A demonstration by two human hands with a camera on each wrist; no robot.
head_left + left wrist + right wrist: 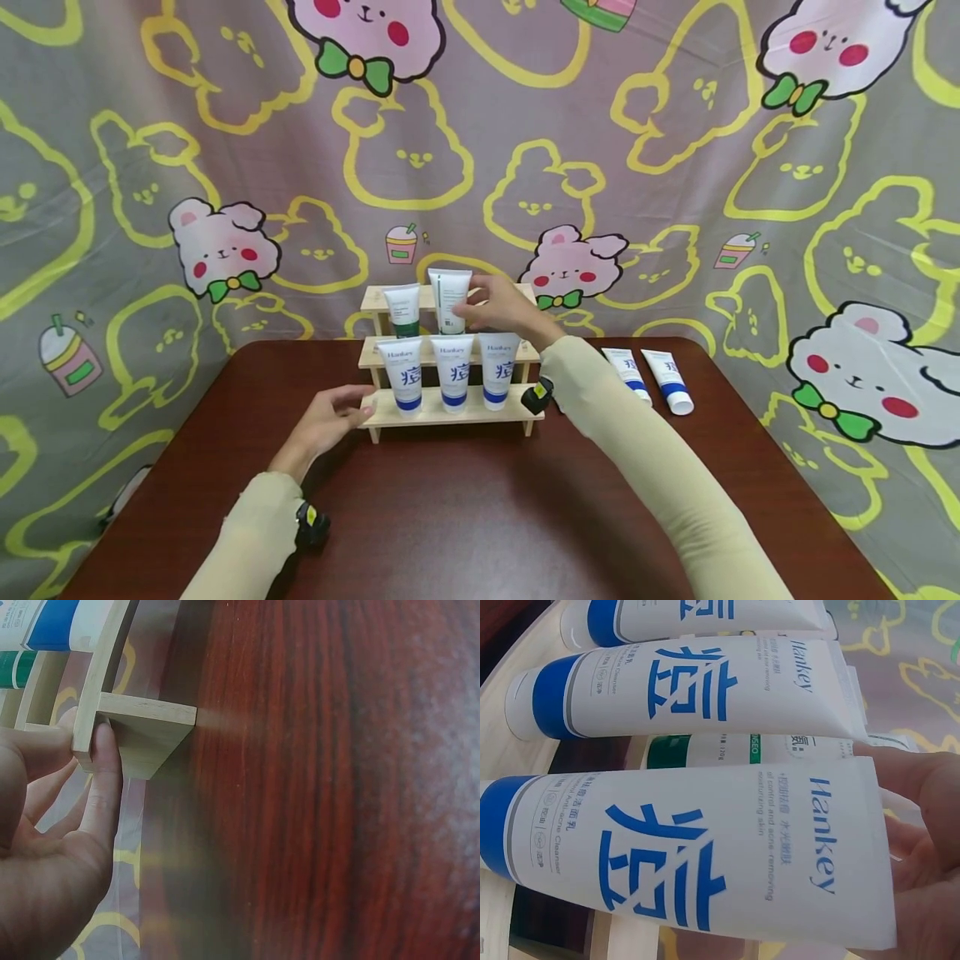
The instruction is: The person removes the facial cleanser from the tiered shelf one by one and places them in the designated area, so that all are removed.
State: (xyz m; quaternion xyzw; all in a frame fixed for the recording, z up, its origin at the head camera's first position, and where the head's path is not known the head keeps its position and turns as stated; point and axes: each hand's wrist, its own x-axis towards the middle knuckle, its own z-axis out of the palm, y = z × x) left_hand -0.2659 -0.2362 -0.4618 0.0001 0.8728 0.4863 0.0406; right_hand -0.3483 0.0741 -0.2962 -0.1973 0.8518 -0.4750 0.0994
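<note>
Above, right hand (498,304) gripping tube (447,293), left hand (333,419) pinching shelf (431,407)

A white tube (450,292) with a thin green stripe is held upright by the right hand (497,305) near the top of a stepped wooden stand (431,407), whose lowest board (103,671) is pinched by the left hand (333,415).

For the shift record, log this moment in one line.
left hand: pinches wooden stand | right hand: holds white tube | lowest shelf: three blue-banded tubes upright
</note>
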